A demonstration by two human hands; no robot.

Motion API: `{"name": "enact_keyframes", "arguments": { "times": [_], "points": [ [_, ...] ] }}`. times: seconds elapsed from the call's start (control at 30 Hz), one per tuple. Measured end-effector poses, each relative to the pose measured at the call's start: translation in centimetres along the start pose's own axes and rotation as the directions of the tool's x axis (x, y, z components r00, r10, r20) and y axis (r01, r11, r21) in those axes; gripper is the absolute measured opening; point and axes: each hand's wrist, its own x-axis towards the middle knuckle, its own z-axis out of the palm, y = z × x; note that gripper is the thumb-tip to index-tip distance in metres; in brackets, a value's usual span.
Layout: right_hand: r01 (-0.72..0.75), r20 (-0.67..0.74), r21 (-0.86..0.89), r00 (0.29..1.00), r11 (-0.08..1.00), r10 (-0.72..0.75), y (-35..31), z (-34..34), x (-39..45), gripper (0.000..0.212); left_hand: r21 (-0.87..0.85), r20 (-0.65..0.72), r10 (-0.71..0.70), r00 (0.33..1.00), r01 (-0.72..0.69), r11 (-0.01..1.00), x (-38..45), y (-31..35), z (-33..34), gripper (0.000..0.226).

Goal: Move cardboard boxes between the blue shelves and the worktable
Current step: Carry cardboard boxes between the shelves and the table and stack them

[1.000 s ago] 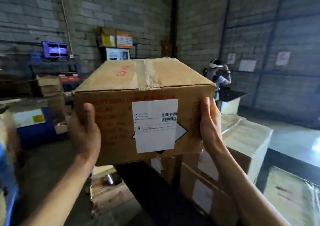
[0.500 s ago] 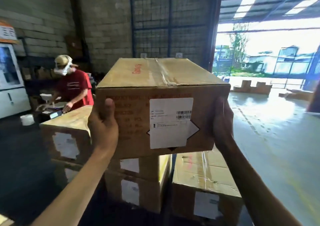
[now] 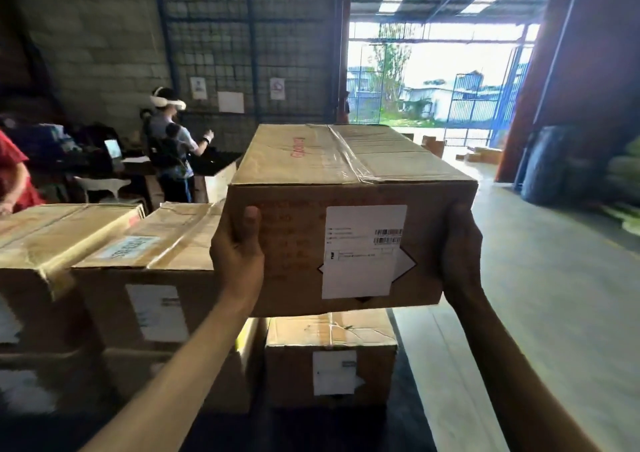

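The taped cardboard box hangs at chest height, clamped between the left hand and right hand, thumbs on its labelled near face, fingers hidden round the sides. With nothing seen under its base, a heavy load could slide down through the palms. Below and left of the hands, stacked boxes crowd close; its corner could clip them.

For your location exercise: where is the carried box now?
Centre of the head view, the carried box sits between the left hand and right hand, above a stacked box.
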Motion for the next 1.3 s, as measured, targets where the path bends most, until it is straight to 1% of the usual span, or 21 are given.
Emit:
{"name": "enact_keyframes", "arguments": {
  "times": [0.1, 0.2, 0.37, 0.4, 0.43, 0.5, 0.53, 0.57, 0.6, 0.67, 0.7, 0.77, 0.83, 0.87, 0.97, 1.0, 1.07, 1.13, 1.17, 1.23, 1.3],
  "points": [
    [-0.027, 0.002, -0.019, 1.0, 0.999, 0.027, 2.1, -0.4, -0.9, 0.098, 0.049, 0.038, -0.071, 0.997, 0.069, 0.996, -0.9, -3.1, 0.6, 0.088],
    [-0.059, 0.003, -0.039, 0.998, 0.998, 0.059, 4.6, -0.2, -2.0, 0.099, 0.148, 0.052, -0.161, 0.986, 0.152, 0.977, -1.9, -6.7, 0.3, 0.093],
    [-0.071, 0.047, -0.11, 0.996, 0.991, 0.076, 10.5, 0.4, -2.8, 0.082, 0.282, 0.003, -0.257, 0.966, 0.246, 0.927, -3.2, -12.1, -0.3, 0.101],
    [-0.086, 0.053, -0.115, 0.994, 0.99, 0.093, 11.6, 0.6, -2.7, 0.077, 0.273, 0.0, -0.281, 0.96, 0.271, 0.923, -3.3, -12.9, -0.3, 0.098],
    [-0.103, 0.055, -0.117, 0.992, 0.988, 0.109, 12.7, 0.9, -2.7, 0.068, 0.272, 0.0, -0.31, 0.951, 0.298, 0.915, -3.3, -13.5, -0.3, 0.09],
    [-0.127, 0.053, -0.102, 0.99, 0.987, 0.133, 14.2, 1.5, -2.7, 0.048, 0.262, 0.033, -0.364, 0.931, 0.344, 0.902, -3.2, -14.4, 0.0, 0.065],
    [-0.138, 0.054, -0.096, 0.988, 0.986, 0.144, 15.0, 1.8, -2.6, 0.044, 0.25, 0.055, -0.378, 0.924, 0.354, 0.901, -3.2, -14.8, 0.0, 0.062],
    [-0.14, 0.059, -0.097, 0.988, 0.985, 0.146, 15.8, 2.0, -2.6, 0.045, 0.248, 0.073, -0.386, 0.919, 0.358, 0.9, -3.1, -15.6, 0.0, 0.063],
    [-0.139, 0.063, -0.103, 0.987, 0.985, 0.146, 16.5, 2.1, -2.7, 0.053, 0.254, 0.089, -0.387, 0.918, 0.355, 0.9, -3.1, -16.4, 0.0, 0.066],
    [-0.141, 0.079, -0.12, 0.985, 0.983, 0.151, 17.9, 2.1, -3.0, 0.079, 0.293, 0.107, -0.369, 0.923, 0.325, 0.899, -3.4, -18.4, -0.5, 0.07],
    [-0.15, 0.093, -0.135, 0.982, 0.979, 0.163, 18.5, 2.0, -3.3, 0.087, 0.308, 0.111, -0.376, 0.92, 0.327, 0.893, -3.7, -19.3, -0.9, 0.069],
    [-0.182, 0.135, -0.139, 0.97, 0.973, 0.201, 19.2, 1.7, -3.9, 0.087, 0.337, 0.137, -0.409, 0.902, 0.345, 0.876, -4.1, -20.6, -1.6, 0.058],
    [-0.213, 0.159, -0.125, 0.96, 0.969, 0.232, 19.3, 1.4, -4.5, 0.078, 0.343, 0.182, -0.406, 0.895, 0.33, 0.88, -4.4, -21.0, -2.0, 0.051],
    [-0.226, 0.172, -0.121, 0.954, 0.967, 0.244, 19.2, 1.2, -4.6, 0.07, 0.329, 0.2, -0.402, 0.894, 0.325, 0.887, -4.4, -21.0, -2.1, 0.055],
    [-0.251, 0.189, -0.101, 0.945, 0.963, 0.267, 19.0, 1.1, -4.5, 0.043, 0.285, 0.197, -0.395, 0.897, 0.333, 0.899, -4.5, -20.5, -2.2, 0.078],
    [-0.247, 0.184, -0.09, 0.948, 0.965, 0.26, 18.9, 1.1, -4.5, 0.039, 0.277, 0.193, -0.397, 0.897, 0.339, 0.899, -4.6, -20.4, -2.2, 0.083],
    [-0.237, 0.177, -0.069, 0.953, 0.969, 0.246, 18.8, 1.3, -4.8, 0.042, 0.27, 0.198, -0.396, 0.897, 0.338, 0.901, -4.7, -19.8, -2.4, 0.077],
    [-0.203, 0.147, -0.085, 0.966, 0.975, 0.214, 18.7, 1.5, -5.2, 0.054, 0.282, 0.192, -0.382, 0.904, 0.322, 0.904, -4.8, -18.9, -2.6, 0.068],
    [-0.177, 0.13, -0.09, 0.974, 0.98, 0.188, 18.6, 1.6, -5.5, 0.06, 0.281, 0.184, -0.36, 0.915, 0.302, 0.911, -4.9, -18.3, -2.8, 0.068],
    [-0.081, 0.101, -0.119, 0.99, 0.99, 0.093, 18.1, 1.8, -6.0, 0.07, 0.258, 0.164, -0.296, 0.941, 0.248, 0.934, -5.2, -17.2, -3.2, 0.078],
    [0.021, 0.1, -0.248, 0.995, 0.969, 0.004, 17.0, 2.5, -6.6, 0.079, 0.233, 0.153, -0.261, 0.953, 0.222, 0.947, -5.4, -16.1, -3.5, 0.088]
  ]
}}
